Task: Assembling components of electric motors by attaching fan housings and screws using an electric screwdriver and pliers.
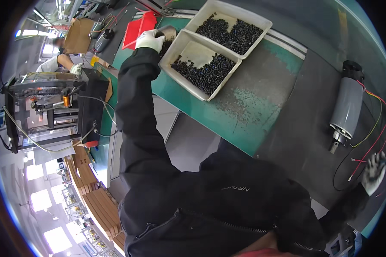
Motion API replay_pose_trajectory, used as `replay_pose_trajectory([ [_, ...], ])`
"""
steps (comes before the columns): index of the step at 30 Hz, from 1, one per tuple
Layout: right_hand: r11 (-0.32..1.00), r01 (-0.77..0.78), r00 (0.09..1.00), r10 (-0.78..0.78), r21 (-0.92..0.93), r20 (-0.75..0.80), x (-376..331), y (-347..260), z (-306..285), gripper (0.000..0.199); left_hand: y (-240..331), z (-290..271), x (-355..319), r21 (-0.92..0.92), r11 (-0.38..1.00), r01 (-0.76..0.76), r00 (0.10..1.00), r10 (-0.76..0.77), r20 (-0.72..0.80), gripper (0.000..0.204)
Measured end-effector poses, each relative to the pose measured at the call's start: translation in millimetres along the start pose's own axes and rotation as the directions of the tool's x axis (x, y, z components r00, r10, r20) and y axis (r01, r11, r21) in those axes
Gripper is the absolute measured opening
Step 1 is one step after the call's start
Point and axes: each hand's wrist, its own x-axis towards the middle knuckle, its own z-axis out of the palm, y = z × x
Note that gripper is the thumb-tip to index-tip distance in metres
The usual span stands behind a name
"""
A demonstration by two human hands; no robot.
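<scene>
My left hand (150, 41), in a white glove, reaches over a small grey container (169, 32) with dark bits in it. Its fingertips are hidden, so whether it grips anything does not show. At the far right, my right hand (374, 172), in a white glove with dark patches, is bent around something small and bluish grey that I cannot make out. Near it lies a grey cylindrical motor (348, 105) with a black end cap and a metal shaft. Loose red, yellow and black wires (384, 122) trail from the motor toward my right hand.
Two pale bins (208, 99) of small black cylindrical parts stand on the worn green tabletop (248, 124). A red bin (138, 31) is beside my left hand. Machine framing (51, 111) stands at left, with another person's gloved hand (76, 69) behind it. Further motors (103, 40) lie beyond.
</scene>
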Motion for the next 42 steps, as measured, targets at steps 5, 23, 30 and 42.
replay_pose_trajectory([
  [5,0.998,0.009,0.999,-0.011,0.069,0.03,9.5,30.7,16.6,0.058,12.3,27.1,28.2,0.093,0.995,0.036,0.997,-0.041,0.063,0.036],
  [23,0.657,0.232,0.96,-0.273,-0.717,0.06,-63.9,22.7,187.5,0.053,167.0,-53.6,-104.3,-0.995,0.094,0.023,0.98,0.196,0.041,0.019],
  [30,-0.394,0.649,0.648,-0.162,-0.651,0.744,-56.9,-0.1,325.8,0.066,331.0,-40.5,-198.7,-0.67,-0.418,0.613,0.69,0.697,0.197,0.021],
  [42,-0.525,0.633,0.59,-0.147,-0.568,0.794,-57.7,-9.5,336.3,0.065,337.3,-49.0,-200.3,-0.774,-0.342,0.533,0.689,0.707,0.162,0.022],
])
